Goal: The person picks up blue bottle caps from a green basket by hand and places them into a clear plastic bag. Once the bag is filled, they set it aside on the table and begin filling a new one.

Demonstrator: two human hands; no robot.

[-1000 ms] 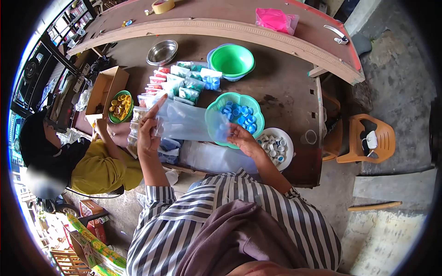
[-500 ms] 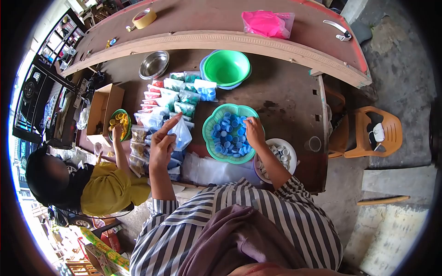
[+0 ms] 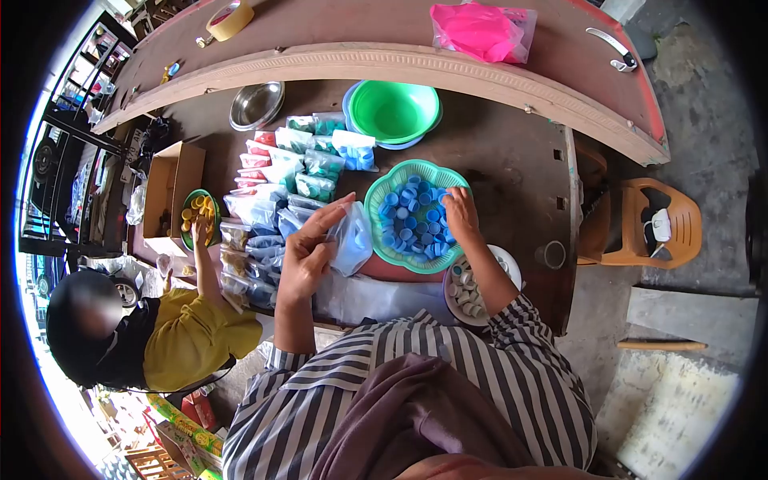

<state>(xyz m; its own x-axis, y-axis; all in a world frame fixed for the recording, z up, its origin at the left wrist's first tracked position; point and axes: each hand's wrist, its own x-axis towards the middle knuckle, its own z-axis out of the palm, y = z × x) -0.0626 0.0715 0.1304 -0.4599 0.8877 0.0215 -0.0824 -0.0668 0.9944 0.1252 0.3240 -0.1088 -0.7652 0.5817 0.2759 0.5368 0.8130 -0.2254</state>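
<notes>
My left hand (image 3: 308,260) pinches a clear plastic bag (image 3: 350,240) beside the left rim of the green scalloped basin. Blue caps (image 3: 412,216) fill much of that basin (image 3: 374,246). Over its right side, my right hand (image 3: 462,214) has its fingers bent together among the caps; whatever they hold is too small to make out. A bowl of whitish caps (image 3: 518,272) sits partly under my right forearm. Flat clear bags (image 3: 376,299) lie near the table's front edge. Filled bags with red, green, blue and dark contents (image 3: 280,172) stand in rows to the left.
A co-worker (image 3: 192,328) at the left reaches into a bowl of yellow caps (image 3: 198,208), beside a cardboard box (image 3: 172,192). Farther back are a metal bowl (image 3: 256,106) and a green basin (image 3: 394,112). A raised shelf (image 3: 360,64) spans the back; a cup (image 3: 552,254) is at right.
My left hand has moved right with the bag, nearer the basin. My right hand has shifted slightly right over the caps. The whole view has shifted a little.
</notes>
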